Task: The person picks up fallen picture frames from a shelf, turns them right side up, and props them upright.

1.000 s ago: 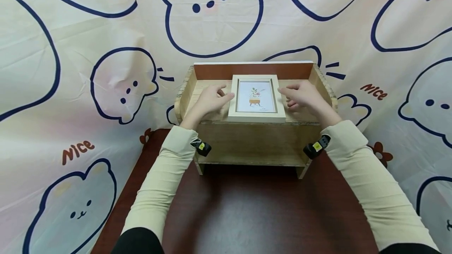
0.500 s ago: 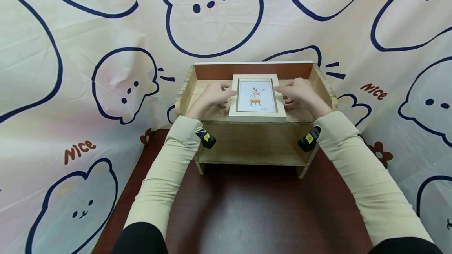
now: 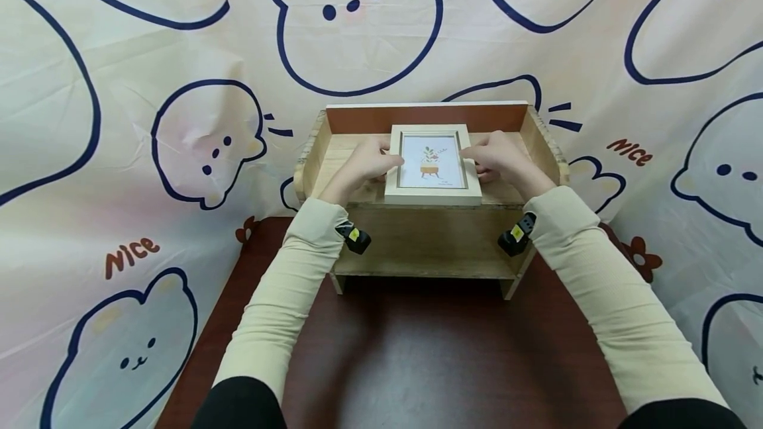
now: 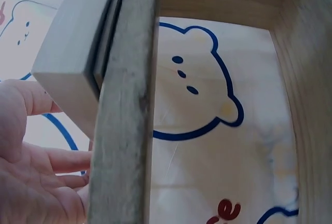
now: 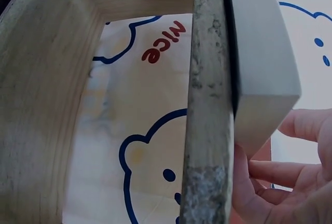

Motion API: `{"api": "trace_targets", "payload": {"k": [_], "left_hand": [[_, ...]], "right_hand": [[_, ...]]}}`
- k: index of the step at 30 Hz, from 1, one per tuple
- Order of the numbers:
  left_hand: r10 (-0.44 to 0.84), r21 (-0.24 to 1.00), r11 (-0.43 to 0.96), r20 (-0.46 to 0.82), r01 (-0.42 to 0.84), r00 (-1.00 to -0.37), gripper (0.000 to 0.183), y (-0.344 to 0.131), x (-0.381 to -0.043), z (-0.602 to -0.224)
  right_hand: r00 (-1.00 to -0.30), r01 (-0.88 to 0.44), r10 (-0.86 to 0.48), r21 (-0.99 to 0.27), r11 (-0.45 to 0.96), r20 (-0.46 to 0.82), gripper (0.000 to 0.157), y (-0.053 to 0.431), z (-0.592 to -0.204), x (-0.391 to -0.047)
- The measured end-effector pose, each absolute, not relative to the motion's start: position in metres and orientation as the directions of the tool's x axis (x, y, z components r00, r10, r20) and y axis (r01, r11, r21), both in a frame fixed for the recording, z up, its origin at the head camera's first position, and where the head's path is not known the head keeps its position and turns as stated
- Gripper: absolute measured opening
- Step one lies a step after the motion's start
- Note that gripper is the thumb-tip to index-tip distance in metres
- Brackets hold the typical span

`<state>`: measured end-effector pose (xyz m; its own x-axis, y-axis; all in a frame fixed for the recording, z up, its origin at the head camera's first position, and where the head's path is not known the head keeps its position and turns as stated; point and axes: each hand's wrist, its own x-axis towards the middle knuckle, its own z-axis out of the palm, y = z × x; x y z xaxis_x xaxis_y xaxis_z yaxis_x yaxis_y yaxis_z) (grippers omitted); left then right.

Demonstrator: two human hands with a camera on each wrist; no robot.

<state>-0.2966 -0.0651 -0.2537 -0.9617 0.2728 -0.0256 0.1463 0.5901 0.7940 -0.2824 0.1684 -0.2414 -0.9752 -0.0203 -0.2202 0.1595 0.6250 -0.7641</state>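
A cream picture frame (image 3: pixel 433 199) with a plant drawing lies face up on the top board of a small wooden shelf (image 3: pixel 429 240). My left hand (image 3: pixel 365 163) holds its left side, the thumb over the rim and the fingers lower at the edge. On the opposite side my right hand (image 3: pixel 501 155) grips the frame in the same manner. In the left wrist view, thumb and fingers sit around the frame's thick side (image 4: pixel 70 53), beside the board's edge. The right wrist view has the frame (image 5: pixel 264 53) close against the board edge, fingertips partly hidden.
Raised side panels (image 3: pixel 545 144) and a reddish-brown back panel (image 3: pixel 429 119) bound the shelf's top. The shelf stands on a dark brown table (image 3: pixel 447 356). A cloth with bear drawings (image 3: pixel 208 144) hangs behind and around it.
Both hands have moved inward, from beside the frame onto its left and right sides, and taken hold of it. The frame has stayed in place on the shelf.
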Motion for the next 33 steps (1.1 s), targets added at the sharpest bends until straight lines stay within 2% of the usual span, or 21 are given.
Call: {"api": "trace_targets", "payload": {"k": [4, 8, 12, 16, 24, 33], "left_hand": [[0.266, 0.824, 0.555, -0.045, 0.114, -0.963, 0.013, -0.064, -0.296, -0.255], [0.263, 0.857, 0.508, -0.062, 0.083, -0.963, 0.022, -0.062, -0.294, -0.255], [0.262, 0.883, 0.466, -0.074, 0.059, -0.962, 0.030, -0.061, -0.294, -0.257], [0.280, 0.899, 0.430, -0.044, 0.084, -0.959, 0.028, -0.064, -0.295, -0.259], [0.281, 0.928, 0.367, -0.043, 0.066, -0.959, 0.030, -0.067, -0.294, -0.260], [0.228, 0.960, 0.277, -0.029, 0.036, -0.973, 0.049, -0.067, -0.293, -0.265]], "right_hand": [[-0.977, 0.151, -0.022, -0.767, 0.623, -0.211, 0.034, 0.167, -0.242, -0.282], [-0.978, 0.147, -0.026, -0.778, 0.611, -0.205, 0.030, 0.167, -0.243, -0.282], [-0.974, 0.161, -0.034, -0.790, 0.592, -0.224, 0.035, 0.168, -0.243, -0.282], [-0.968, 0.182, -0.035, -0.794, 0.580, -0.247, 0.040, 0.169, -0.243, -0.281], [-0.965, 0.211, -0.016, -0.810, 0.547, -0.263, 0.037, 0.170, -0.243, -0.281], [-0.968, 0.228, 0.017, -0.841, 0.490, -0.252, 0.037, 0.171, -0.245, -0.279]]}}
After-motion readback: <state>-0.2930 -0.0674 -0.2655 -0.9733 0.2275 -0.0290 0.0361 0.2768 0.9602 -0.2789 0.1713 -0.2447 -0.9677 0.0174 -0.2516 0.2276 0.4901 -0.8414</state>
